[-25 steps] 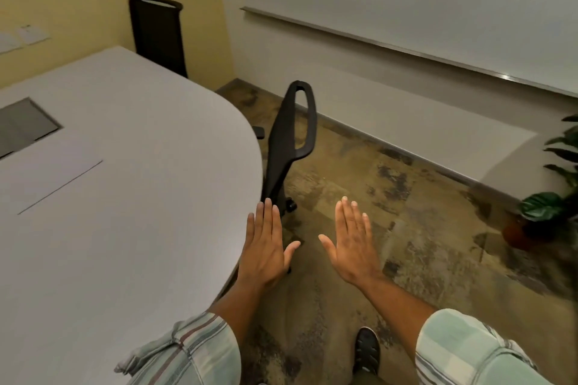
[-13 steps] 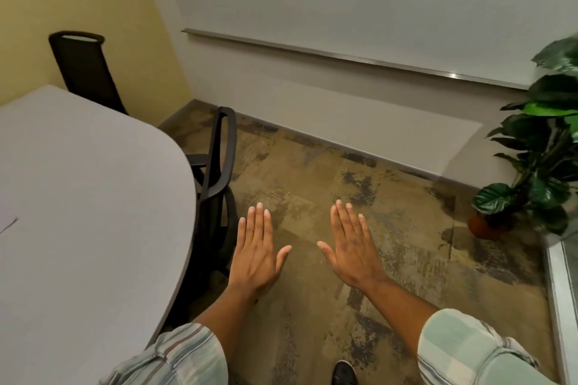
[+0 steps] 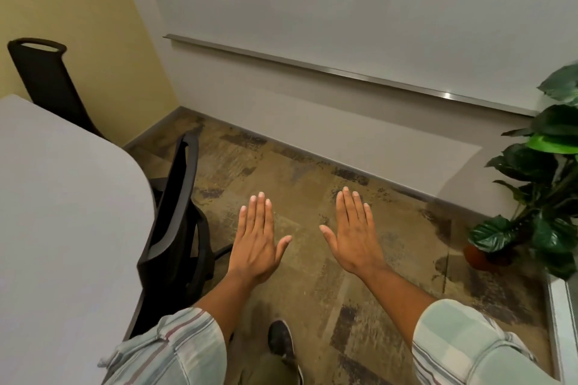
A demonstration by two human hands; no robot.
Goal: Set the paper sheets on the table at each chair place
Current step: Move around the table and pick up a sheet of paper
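My left hand (image 3: 256,241) and my right hand (image 3: 355,234) are held out flat above the carpet, palms down, fingers straight, holding nothing. The white table (image 3: 62,212) fills the left side, its rounded end beside my left arm. A black office chair (image 3: 175,228) is tucked against that end, just left of my left hand. A second black chair (image 3: 43,81) stands at the table's far side by the yellow wall. No paper sheet shows in this view.
A whiteboard with a metal tray (image 3: 344,72) runs along the far wall. A potted plant (image 3: 538,197) stands at the right by a glass panel (image 3: 563,322). Patterned carpet (image 3: 312,181) lies open ahead. My shoe (image 3: 281,341) is below.
The view has swung right, away from the table. The sheet on the table and the grey panel have left the frame, and the plant has come in. Both hands stay flat.
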